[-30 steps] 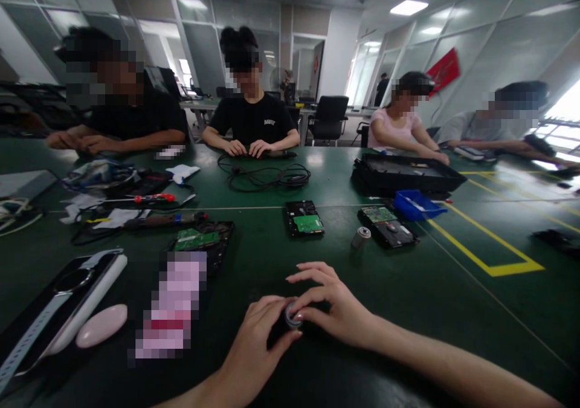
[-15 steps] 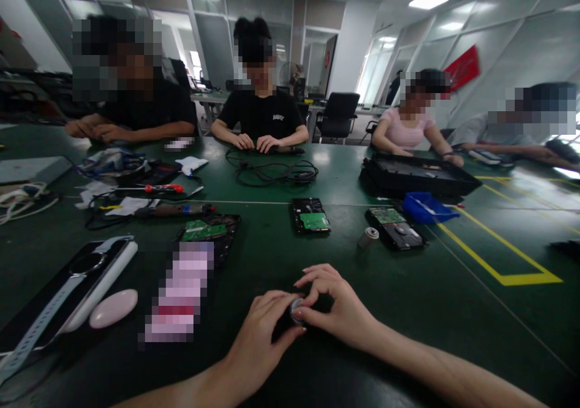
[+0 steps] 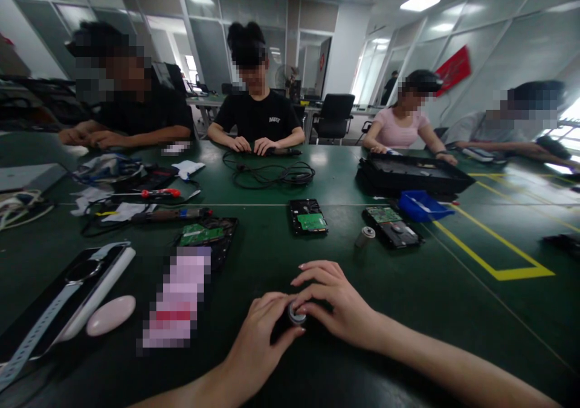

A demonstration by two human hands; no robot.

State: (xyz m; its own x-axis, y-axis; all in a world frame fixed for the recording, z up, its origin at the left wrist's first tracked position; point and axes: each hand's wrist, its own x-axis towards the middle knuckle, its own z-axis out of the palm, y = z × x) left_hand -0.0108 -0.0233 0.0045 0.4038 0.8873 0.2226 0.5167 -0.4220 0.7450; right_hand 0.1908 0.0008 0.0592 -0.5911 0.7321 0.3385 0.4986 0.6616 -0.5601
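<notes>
Both hands have barely shifted since before: the left hand and right hand stay clamped together on a small round cap. It sits near the counter's front edge, with a circuit board and a metal cylinder lying well beyond.

The worktop is dark green with yellow lines. A silvery round piece sits between the hands. Nearby: a blue tray, a red-handled screwdriver, a pale pink oval case, green circuit boards.

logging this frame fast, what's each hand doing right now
Left hand: closed around a small dark object, gripping it.
Right hand: fingertips pinch the object's round silvery end, other fingers spread.
</notes>
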